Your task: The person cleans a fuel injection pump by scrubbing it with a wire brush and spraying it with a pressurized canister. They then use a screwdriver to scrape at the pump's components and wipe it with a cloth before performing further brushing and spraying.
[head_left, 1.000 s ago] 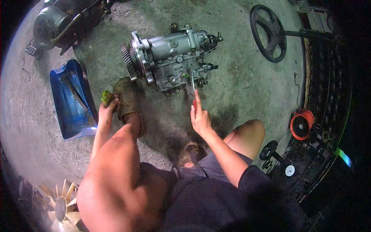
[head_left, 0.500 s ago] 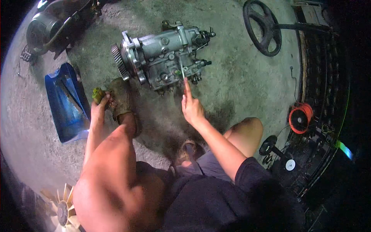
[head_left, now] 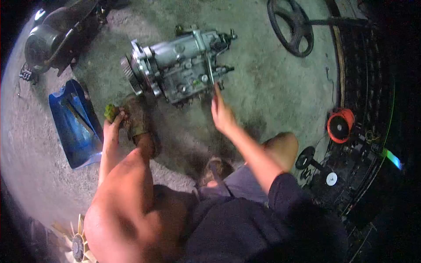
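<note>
A metal pump-like machine part with a toothed gear at its left end lies on the concrete floor. My right hand is closed on a thin light-coloured tool, which extends up over the right part of the machine. Beside my boot, my left hand is closed on a crumpled yellow-green object, perhaps a cloth. A small green spot shows on the machine's lower side.
A blue dustpan-like tray holding a dark bar lies at the left. Around the edges are a dark motor-like unit, a steering wheel, a red round object and a pale fan.
The view has shifted slightly, and the machine now appears a little farther left. My right hand and the tool have moved slightly right relative to the machine. My left hand keeps its hold.
</note>
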`<state>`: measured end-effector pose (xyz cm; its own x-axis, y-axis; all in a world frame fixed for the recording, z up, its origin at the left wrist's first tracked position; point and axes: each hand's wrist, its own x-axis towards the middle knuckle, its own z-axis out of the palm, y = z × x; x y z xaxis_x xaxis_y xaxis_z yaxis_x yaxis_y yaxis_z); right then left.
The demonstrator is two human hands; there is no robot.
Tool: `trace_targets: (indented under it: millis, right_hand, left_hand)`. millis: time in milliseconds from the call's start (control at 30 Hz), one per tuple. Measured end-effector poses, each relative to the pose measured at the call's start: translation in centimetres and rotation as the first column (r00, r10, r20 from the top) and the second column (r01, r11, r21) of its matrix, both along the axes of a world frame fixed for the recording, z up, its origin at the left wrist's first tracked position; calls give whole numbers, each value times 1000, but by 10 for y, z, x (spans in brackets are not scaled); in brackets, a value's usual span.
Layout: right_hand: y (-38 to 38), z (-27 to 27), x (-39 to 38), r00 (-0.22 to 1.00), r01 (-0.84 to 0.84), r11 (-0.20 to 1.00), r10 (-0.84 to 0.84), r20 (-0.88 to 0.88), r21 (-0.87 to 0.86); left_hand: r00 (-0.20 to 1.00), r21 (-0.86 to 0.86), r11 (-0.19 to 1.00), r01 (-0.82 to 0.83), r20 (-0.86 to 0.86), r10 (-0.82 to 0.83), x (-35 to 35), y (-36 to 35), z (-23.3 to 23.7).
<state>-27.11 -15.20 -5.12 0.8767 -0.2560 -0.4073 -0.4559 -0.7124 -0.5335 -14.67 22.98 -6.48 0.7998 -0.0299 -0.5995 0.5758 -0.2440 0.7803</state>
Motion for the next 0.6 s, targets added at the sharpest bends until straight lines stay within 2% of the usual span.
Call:
trace_targets:
  millis: [33,100,167,200,300,333,367,400,433,467,500,567,600]
  right_hand:
    - [8,-10,-27,987,25,999,-30,156,31]
    - [12,-20,-53,976,14,1000,-19,216,26]
    - [2,7,-4,984,44,999,-40,-172,17]
    - [-6,-4,9,1000,-10,1000,10,-14,-9]
    - [-5,-6,10,1000,11,999,-11,3,-42]
    - [14,7,-5,996,93,996,-93,-8,15]
    - [31,-2,-35,987,155,987,-153,-48,46]
    - [45,-11,-71,988,143,989,-144,60,30]
    - [54,-6,-92,965,241,965,-227,-129,106]
    - [52,-5,-97,969,241,968,-244,41,67]
    - [51,-2,-104,947,249,968,-249,203,26]
    - [28,-3,-69,889,366,929,-366,275,55]
    - [10,-1,-39,933,309,950,-294,208,-45]
  left_hand:
    - [1000,19,1000,-1,-2,1,6,-2,-1]
    - [998,82,996,27,-52,-23,3,6,1]
    - [999,21,1000,16,-51,-15,4,14,-6]
    - [998,-14,1000,16,-57,-17,4,11,-7]
    - [998,-18,1000,-2,-64,1,5,-2,3]
    - [1000,28,1000,5,10,-6,3,3,-7]
    - [1000,-15,1000,-17,4,17,6,3,-11]
    - [999,-60,997,-37,-7,37,3,4,-12]
    - [998,-101,993,-57,-31,54,-1,4,-18]
    - [998,-168,985,45,-46,-53,1,20,-38]
    - [997,-171,985,16,-66,-27,-1,19,-36]
    - [995,-179,983,-47,-95,31,2,12,-25]
    - [996,-180,982,-49,-82,35,2,7,-21]
